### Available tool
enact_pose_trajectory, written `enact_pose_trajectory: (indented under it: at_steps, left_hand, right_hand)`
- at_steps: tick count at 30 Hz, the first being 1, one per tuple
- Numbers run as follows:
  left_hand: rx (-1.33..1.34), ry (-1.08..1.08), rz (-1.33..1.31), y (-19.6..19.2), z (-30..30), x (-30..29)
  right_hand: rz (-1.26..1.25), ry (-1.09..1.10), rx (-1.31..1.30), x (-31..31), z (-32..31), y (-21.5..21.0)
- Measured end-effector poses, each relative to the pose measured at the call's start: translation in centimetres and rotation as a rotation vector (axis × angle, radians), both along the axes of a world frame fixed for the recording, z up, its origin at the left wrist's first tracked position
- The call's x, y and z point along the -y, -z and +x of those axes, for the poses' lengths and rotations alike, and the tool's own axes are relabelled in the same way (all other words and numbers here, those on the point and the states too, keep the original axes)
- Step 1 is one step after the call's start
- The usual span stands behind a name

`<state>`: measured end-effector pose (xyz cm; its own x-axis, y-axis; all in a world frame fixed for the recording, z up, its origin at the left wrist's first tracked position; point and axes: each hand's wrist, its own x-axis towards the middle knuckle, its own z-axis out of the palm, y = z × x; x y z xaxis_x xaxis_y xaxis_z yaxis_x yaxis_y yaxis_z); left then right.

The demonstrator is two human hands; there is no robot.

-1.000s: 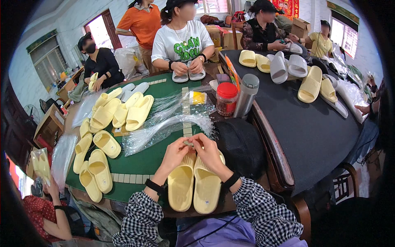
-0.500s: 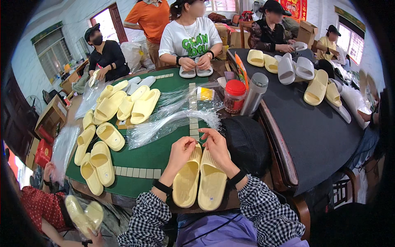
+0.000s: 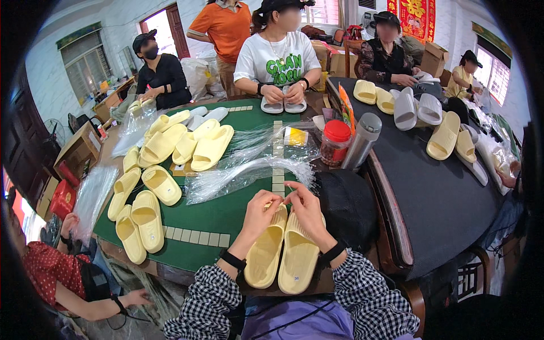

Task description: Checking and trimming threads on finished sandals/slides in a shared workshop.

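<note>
A pair of pale yellow slippers [image 3: 298, 258] lies side by side at the table's near edge, toes pointing away from me. Over the left slipper's toe my left hand [image 3: 263, 214] is closed, thumb and finger pinched. My right hand [image 3: 307, 212] bends over the right slipper's toe, its fingertips meeting the left ones and its index finger raised. What the fingertips pinch is too small to make out. Just beyond lies a bundle of thin clear plastic ties [image 3: 255, 177] on a plastic bag.
More yellow slippers [image 3: 161, 144] cover the green table [image 3: 198, 212] at left. A red-lidded jar [image 3: 336, 141], steel flask [image 3: 362, 139] and black bag [image 3: 345, 201] sit at right, before a black table [image 3: 419, 209] with slippers. Co-workers surround the tables; one [image 3: 280, 62] handles grey slippers opposite.
The whole view has shifted a little. My fingertips have come closer together over the toes. The co-worker at lower left no longer holds the bagged yellow slippers; that hand is now spread.
</note>
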<state>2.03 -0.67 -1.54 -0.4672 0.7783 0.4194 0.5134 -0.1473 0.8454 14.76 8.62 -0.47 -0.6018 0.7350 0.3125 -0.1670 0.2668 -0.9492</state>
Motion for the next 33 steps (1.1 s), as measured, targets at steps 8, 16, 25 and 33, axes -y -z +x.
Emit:
enact_pose_trajectory:
  at_steps: [8, 16, 25, 33]
  left_hand:
    - [-0.202, -0.057, -0.013, -0.5, -0.1, 0.3]
    - [-0.087, -0.05, -0.029, -0.2, 0.1, 0.2]
    - [-0.111, -0.011, -0.06, 0.2, -0.3, 0.1]
    - [-0.095, -0.002, -0.074, 0.5, -0.4, 0.1]
  right_hand:
    - [-0.025, 0.027, 0.026, -0.1, 0.3, -0.4]
    - [0.169, -0.033, 0.067, 0.6, -0.2, -0.3]
    - [0.037, -0.032, 0.007, 0.2, -0.1, -0.2]
    - [0.04, -0.016, 0.013, 0.2, 0.0, -0.1]
